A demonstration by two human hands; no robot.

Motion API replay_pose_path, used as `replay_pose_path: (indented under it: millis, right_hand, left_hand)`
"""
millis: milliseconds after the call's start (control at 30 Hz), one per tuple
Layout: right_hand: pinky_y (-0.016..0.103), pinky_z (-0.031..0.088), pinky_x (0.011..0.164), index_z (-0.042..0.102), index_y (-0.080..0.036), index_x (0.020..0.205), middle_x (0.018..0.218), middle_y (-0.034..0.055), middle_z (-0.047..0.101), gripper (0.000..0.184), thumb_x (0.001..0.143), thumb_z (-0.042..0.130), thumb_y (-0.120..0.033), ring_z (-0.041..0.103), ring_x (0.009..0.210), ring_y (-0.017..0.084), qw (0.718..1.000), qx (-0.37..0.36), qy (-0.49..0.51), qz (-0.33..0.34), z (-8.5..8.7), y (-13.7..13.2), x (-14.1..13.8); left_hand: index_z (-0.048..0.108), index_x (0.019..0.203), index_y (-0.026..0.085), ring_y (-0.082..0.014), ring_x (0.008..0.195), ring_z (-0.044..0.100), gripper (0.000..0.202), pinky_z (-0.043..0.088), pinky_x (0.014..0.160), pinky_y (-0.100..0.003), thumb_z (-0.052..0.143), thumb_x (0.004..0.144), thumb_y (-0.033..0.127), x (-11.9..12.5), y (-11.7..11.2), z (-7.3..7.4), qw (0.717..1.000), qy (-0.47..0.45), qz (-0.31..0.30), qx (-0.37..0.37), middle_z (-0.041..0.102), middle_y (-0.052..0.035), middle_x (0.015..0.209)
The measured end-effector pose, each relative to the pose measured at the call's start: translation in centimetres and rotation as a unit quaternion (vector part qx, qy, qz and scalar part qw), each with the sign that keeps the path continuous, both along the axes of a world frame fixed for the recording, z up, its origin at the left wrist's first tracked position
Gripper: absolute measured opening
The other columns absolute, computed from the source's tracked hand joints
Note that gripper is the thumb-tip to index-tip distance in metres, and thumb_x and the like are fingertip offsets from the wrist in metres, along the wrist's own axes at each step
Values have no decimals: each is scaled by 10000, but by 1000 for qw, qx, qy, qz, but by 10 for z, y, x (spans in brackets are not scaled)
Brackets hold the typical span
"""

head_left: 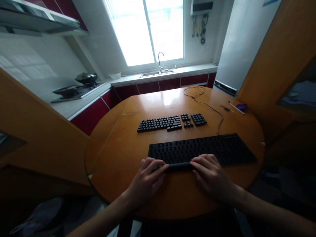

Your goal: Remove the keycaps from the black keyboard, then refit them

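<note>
A black keyboard base [195, 148], with its keycaps off, lies on the round wooden table [118, 158] in front of me. Between my hands, at the near edge of the base, is a dark grey rod [180, 165] whose exact kind I cannot make out. My left hand [148, 177] pinches its left end with thumb and fingers. At the right end, my right hand [209, 172] is closed on it in the same way. Behind the base, the loose black keycaps [160, 123] are laid out in keyboard order, with a separate number-pad block [198, 119] on the right.
A cable [209, 107] runs from the keyboard base toward the table's far side. A thin white stick [235, 107], a small dark tool [225, 108] and a purple cloth-like item [242, 107] lie at the right. Beyond stand a counter with a sink [150, 74] and a fridge [244, 42].
</note>
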State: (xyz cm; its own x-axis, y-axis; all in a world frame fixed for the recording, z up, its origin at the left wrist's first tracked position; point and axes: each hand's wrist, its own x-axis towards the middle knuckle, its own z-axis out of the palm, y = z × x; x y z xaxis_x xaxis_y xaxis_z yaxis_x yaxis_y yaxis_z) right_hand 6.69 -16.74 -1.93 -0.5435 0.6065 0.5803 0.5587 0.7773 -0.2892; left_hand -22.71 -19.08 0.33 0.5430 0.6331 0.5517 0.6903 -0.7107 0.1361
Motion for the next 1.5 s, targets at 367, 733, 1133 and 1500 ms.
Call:
replay_pose_path:
  millis: [367,733,1133,1500]
  right_hand:
    - [430,472,908,685,-181,1101,1145,116,638,216,924,579,-118,551,1076,272,999,9,23,-44,-2,4,3]
    - [397,474,920,736,-158,1045,1031,98,666,197,957,561,-180,553,998,245,999,-38,6,-14,63,99,-14]
    - [365,415,874,785,-166,957,1065,155,644,198,948,607,-251,520,1061,289,969,-16,-245,-24,40,193,-82]
    - [351,380,909,758,-158,918,974,103,704,147,927,611,-168,535,1015,250,970,-11,-240,38,38,192,-87]
  left_hand:
    - [684,1197,242,-246,1089,503,304,501,901,-411,606,923,136,-3,-1,2,999,-10,40,-30,557,-97,1184]
    - [776,1026,234,-196,892,562,146,483,822,-354,684,913,251,-6,118,40,996,-38,62,-55,686,-45,930]
    - [812,927,250,-222,882,543,95,453,813,-349,731,879,262,7,194,4,986,88,133,-40,682,-58,885]
    - [807,891,251,-205,845,569,146,460,834,-331,673,911,196,11,190,-3,990,71,85,-86,774,-17,894]
